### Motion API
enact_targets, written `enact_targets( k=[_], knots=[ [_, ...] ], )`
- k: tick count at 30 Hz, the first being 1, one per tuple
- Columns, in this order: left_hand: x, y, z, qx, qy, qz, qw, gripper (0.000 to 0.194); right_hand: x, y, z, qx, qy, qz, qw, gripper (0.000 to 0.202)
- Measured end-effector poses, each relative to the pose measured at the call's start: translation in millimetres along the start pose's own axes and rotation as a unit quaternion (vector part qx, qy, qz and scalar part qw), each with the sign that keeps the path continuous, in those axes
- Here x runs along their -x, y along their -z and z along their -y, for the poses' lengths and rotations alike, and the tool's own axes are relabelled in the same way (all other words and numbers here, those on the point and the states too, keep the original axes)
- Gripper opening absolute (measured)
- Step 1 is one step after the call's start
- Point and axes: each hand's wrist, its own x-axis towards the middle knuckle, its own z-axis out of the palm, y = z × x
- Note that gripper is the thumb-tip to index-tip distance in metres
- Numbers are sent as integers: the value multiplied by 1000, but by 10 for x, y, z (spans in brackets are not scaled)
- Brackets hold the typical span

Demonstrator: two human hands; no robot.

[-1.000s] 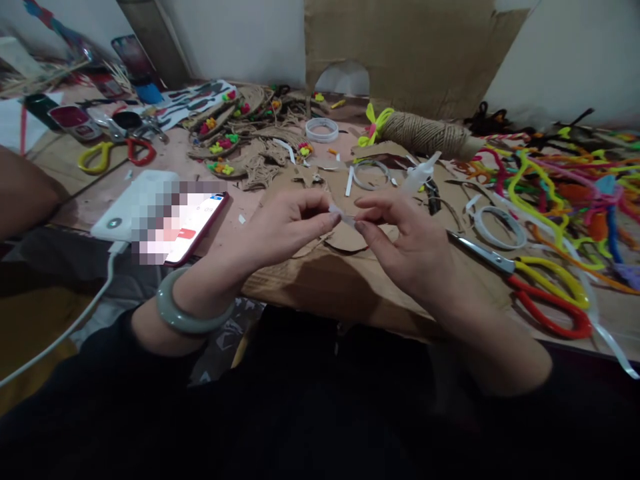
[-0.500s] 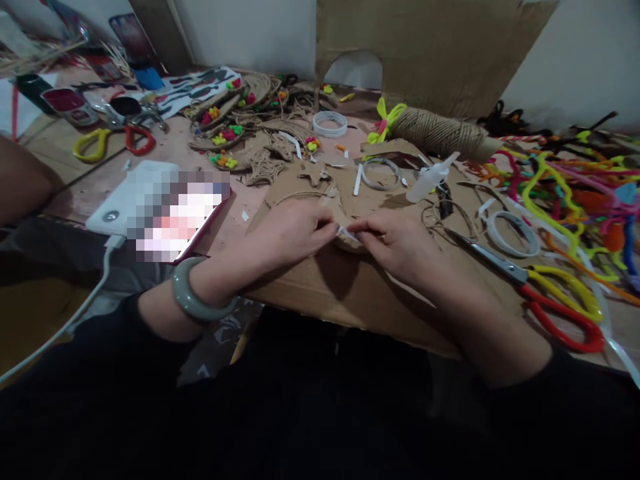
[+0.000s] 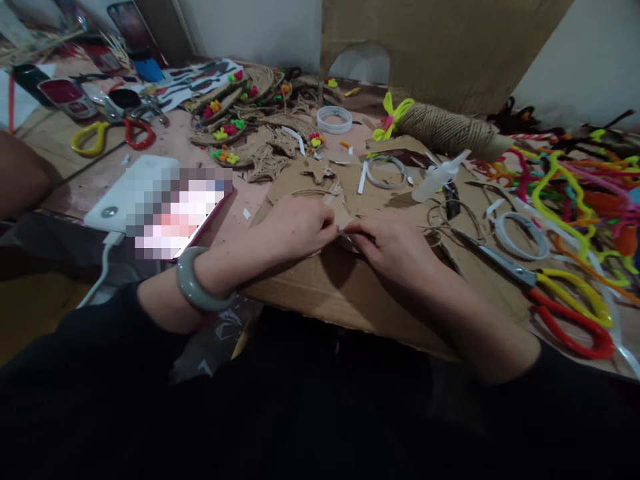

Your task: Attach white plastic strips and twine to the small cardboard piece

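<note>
My left hand (image 3: 303, 227), with a pale bangle (image 3: 193, 280) at the wrist, is closed with thumb and forefinger pinched. Facing it, my right hand (image 3: 395, 247) is closed too, its fingertips almost meeting the left's. Between them is a small white strip (image 3: 345, 234), pinched at its ends, over a curved cardboard piece (image 3: 344, 215) that my hands partly cover. Beneath lies a cardboard sheet (image 3: 300, 287). A small cardboard star (image 3: 319, 175) lies just beyond. To the right stands a translucent glue bottle (image 3: 436, 180), tilted.
Red-and-yellow scissors (image 3: 525, 277) and a tape roll (image 3: 521, 235) lie right. A twine spool (image 3: 447, 130) lies behind, pipe cleaners (image 3: 565, 193) at far right. Twine-wrapped shapes (image 3: 270, 160) are piled at the back. Left are a phone (image 3: 180, 220), a power bank (image 3: 133, 190) and another person's arm (image 3: 23, 170).
The view has shifted slightly. My fingertips have drawn a little closer together over the curved cardboard, and less of the white strip shows between them.
</note>
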Motion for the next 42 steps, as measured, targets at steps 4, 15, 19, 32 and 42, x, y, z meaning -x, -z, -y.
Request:
enact_targets(
  k=[4,15,19,32,42],
  knots=[
    [-12,3,-8,-10,4,16,1000,32,-16,-19,9,55,13,3,998,29],
    [-71,-52,36,-49,-19,22,998,33,-33,-46,41,117,16,16,993,30],
    [-73,-53,22,-54,-28,26,998,34,-22,-37,61,133,22,24,991,30],
    [-61,-35,-43,-73,-33,49,996,31,45,-74,-1,159,52,6,986,28],
    [-80,-115,107,-92,-19,5,996,29,70,-41,4,187,64,23,980,29]
  ],
)
